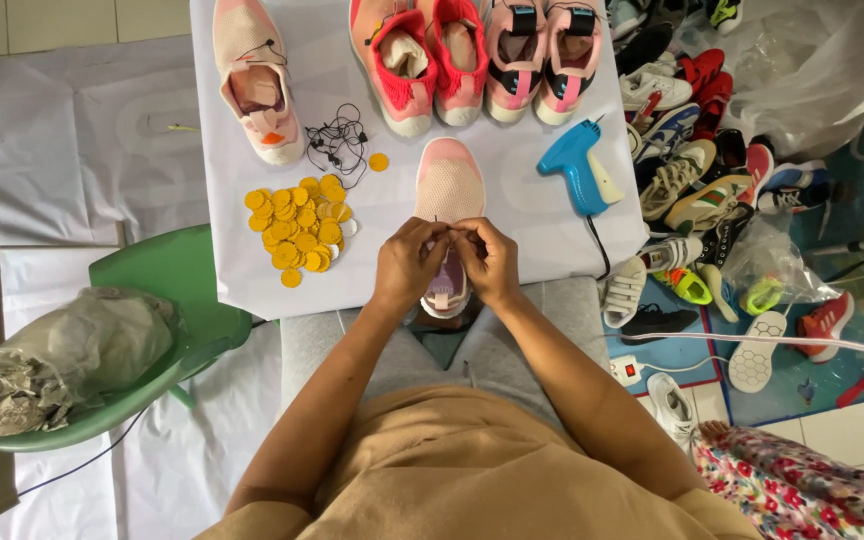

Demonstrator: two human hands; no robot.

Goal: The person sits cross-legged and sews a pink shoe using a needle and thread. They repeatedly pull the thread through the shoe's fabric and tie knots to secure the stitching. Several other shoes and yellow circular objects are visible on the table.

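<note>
A pale pink knit shoe [449, 185] lies toe away from me on the white sheet [522, 180] covering the table. My left hand [407, 265] and my right hand [487, 260] meet over the shoe's opening, fingertips pinched together on something small at its tongue; a thin dark thread pokes up between them. What the fingers pinch is too small to make out. A heap of yellow round tags [297, 228] lies just left of my left hand, with one loose tag [379, 162] farther up.
A blue tagging gun [580, 165] lies right of the shoe. Pink and red shoes [422, 60] line the far edge, with black string loops [337, 140] near them. Several shoes [702, 190] are piled on the floor at right. A green chair [167, 300] holds a crumpled plastic bag [62, 355].
</note>
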